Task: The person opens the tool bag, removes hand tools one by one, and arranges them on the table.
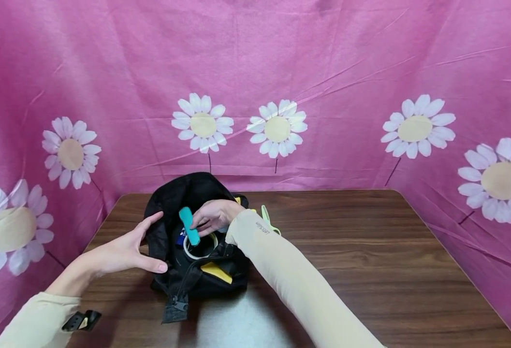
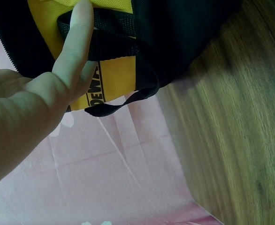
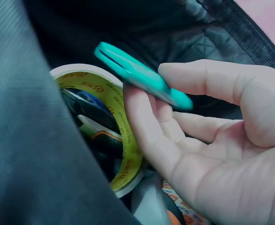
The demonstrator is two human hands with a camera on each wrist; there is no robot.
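Observation:
A black tool bag (image 1: 164, 261) with yellow panels stands unzipped on the table. Inside its mouth, my right hand (image 1: 213, 216) pinches a slim teal plastic piece (image 1: 189, 226) between thumb and fingers. The right wrist view shows a slot along one end of this teal piece (image 3: 133, 74). Below it in the bag lies a roll of tape (image 3: 132, 159), with other tools showing through its ring. My left hand (image 1: 122, 249) is spread at the bag's left side, thumb and fingers apart. In the left wrist view, a finger of this hand overlaps a black strap (image 2: 111, 44) on a yellow panel.
A grey item (image 3: 149, 199) with an orange part lies beside the tape roll. Pale green loops (image 1: 269, 220) show behind the bag's right side. The wooden table (image 1: 346, 251) extends to the right, and a pink flowered cloth (image 1: 325, 58) hangs behind it.

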